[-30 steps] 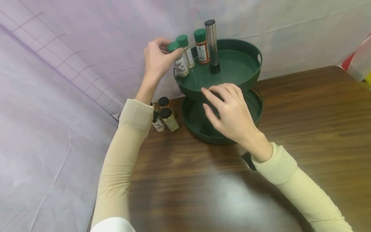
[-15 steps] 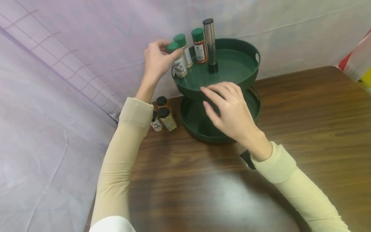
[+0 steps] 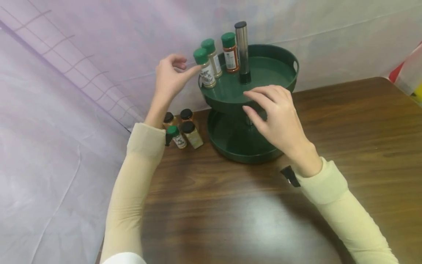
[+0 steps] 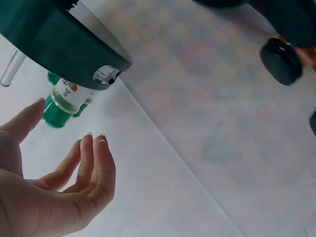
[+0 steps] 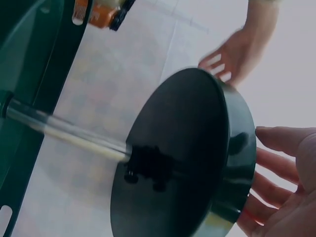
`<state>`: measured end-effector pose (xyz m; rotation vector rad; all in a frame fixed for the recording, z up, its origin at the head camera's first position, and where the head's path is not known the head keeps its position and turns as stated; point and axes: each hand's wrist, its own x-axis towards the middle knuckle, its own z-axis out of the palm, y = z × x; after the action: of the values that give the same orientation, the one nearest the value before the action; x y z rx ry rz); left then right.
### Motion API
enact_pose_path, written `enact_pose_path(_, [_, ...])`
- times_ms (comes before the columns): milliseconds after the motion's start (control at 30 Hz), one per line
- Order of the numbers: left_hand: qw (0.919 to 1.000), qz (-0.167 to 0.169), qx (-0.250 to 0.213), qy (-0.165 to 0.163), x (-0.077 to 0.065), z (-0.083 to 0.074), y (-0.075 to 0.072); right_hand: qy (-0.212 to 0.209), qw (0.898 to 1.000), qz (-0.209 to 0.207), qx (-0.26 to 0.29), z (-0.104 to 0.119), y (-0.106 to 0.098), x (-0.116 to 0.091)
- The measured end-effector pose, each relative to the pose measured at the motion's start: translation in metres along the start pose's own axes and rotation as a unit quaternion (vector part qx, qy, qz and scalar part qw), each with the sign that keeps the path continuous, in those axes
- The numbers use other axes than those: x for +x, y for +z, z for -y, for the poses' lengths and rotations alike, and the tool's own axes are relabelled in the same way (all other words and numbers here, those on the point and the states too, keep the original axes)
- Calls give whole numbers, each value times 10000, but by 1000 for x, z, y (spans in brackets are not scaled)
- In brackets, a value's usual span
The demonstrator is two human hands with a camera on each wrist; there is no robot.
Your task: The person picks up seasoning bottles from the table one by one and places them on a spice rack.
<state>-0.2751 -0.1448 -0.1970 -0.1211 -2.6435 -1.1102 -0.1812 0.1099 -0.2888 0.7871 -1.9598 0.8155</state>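
Observation:
On the green two-tier tray's upper tier (image 3: 224, 104), a green-capped spice jar (image 3: 207, 73) with a white printed label stands at the left edge. My left hand (image 3: 169, 79) is just left of it, thumb and fingers spread with a gap between them and the jar. Behind it are a second green-capped jar (image 3: 215, 64) and one with red contents (image 3: 231, 58), beside the metal centre pole (image 3: 242, 47). My right hand (image 3: 278, 117) hovers at the tier's front right, fingers loosely bent and holding nothing; its fingertips come close to the rim in the right wrist view.
Left of the lower tier (image 3: 244, 158), several small jars stand grouped on the wooden table, including a green-capped jar (image 3: 178, 138) and a black-capped jar (image 3: 193, 136). A pale cloth backdrop (image 3: 329, 44) rises behind the table. Coloured items (image 3: 405, 75) lie past the far right corner.
My left hand has let go of the front green-capped jar and drawn back to the left. The jar stays on the upper tier. My right hand has shifted slightly right and up.

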Motion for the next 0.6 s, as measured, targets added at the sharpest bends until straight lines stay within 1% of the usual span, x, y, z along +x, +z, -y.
enact_pose_path(133, [9997, -110, 177, 106, -15, 18, -7, 146, 9999, 72, -39, -6, -7, 2])
enact_pose_path(300, [9996, -226, 162, 88, -31, 46, -11, 309, 9993, 191, -106, -8, -13, 3])
enact_pose_path(467, [9991, -392, 156, 65, -45, 79, -12, 351, 9990, 273, -103, -8, -15, 4])
enact_pose_path(600, [9991, -391, 188, 38, -58, 106, -10, 413, 9986, 308, -99, -9, -19, 5])
